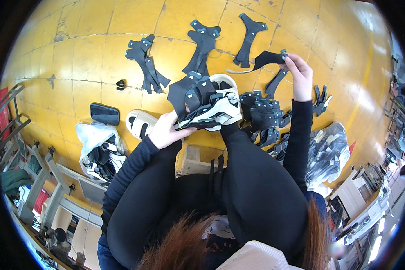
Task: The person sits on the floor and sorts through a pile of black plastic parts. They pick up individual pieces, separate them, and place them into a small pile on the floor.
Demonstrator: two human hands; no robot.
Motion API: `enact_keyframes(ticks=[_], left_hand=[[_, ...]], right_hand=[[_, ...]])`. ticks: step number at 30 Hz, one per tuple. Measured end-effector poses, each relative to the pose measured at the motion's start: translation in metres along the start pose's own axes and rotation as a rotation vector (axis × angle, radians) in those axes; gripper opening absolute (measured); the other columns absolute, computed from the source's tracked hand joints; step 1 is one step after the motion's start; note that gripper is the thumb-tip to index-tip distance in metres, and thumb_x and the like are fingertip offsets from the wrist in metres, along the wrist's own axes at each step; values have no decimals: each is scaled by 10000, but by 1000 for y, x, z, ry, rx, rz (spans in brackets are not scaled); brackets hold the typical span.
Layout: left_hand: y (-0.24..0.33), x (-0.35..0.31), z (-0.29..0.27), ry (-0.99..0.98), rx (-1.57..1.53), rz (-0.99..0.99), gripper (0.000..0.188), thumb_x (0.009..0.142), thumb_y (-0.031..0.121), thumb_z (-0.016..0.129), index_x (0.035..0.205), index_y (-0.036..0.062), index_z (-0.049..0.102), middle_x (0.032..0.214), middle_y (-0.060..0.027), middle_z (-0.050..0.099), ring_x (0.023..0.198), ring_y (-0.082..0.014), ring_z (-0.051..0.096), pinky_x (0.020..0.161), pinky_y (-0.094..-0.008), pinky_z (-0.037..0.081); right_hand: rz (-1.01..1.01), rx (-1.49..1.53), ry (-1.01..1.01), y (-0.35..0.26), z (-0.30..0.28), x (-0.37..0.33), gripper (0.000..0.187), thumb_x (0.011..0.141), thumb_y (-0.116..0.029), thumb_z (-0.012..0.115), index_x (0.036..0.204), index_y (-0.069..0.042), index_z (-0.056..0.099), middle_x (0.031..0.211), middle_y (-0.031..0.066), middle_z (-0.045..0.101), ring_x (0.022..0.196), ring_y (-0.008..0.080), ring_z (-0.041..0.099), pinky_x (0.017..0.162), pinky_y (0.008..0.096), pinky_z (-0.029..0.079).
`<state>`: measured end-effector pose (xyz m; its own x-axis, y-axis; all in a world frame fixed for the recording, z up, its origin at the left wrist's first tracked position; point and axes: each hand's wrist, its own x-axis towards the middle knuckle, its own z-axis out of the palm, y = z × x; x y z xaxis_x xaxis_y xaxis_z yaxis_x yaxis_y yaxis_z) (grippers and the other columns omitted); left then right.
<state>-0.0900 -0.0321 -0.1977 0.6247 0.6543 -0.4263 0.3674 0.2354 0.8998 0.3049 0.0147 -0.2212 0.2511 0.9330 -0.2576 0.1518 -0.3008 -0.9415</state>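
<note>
In front of my knees, my left hand (168,130) is closed on a stack of black and white shoe-upper pieces (220,110), thumb on top. Wide black pieces (179,95) with small pale tags stick up from the stack's far side. Raised at the right, my right hand (299,74) pinches the end of one curved black fabric piece (267,58), which stretches out to the left. Its far tip narrows to a pale strip. Beneath that hand, another black strip (275,83) lies on the floor.
Forked black pieces lie in groups on the yellow floor (90,58): left (144,63), middle (202,47) and right (249,38). A dark pile (263,110) sits by my right knee. Plastic bags stand left (99,148) and right (328,150). A phone (105,114) lies left, near my beige slipper (141,123).
</note>
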Motion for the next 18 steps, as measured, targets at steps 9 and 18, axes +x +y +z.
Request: enact_keyframes(ticks=[9, 18], left_hand=[[-2, 3, 0, 42, 67, 149, 488, 711, 88, 725, 1172, 38, 570, 1044, -169, 619, 946, -325, 607, 838, -370, 475], [-17, -1, -3, 60, 332, 254, 548, 640, 91, 685, 1169, 29, 554, 1009, -179, 614, 968, -393, 564, 892, -436, 430]], right_hand=[[111, -139, 68, 104, 36, 102, 236, 883, -140, 630, 1073, 0, 649, 874, 59, 685, 744, 121, 629, 699, 243, 475], [-22, -277, -82, 49, 58, 56, 314, 898, -120, 603, 1197, -25, 585, 1110, 95, 647, 1008, 175, 606, 916, 285, 446]])
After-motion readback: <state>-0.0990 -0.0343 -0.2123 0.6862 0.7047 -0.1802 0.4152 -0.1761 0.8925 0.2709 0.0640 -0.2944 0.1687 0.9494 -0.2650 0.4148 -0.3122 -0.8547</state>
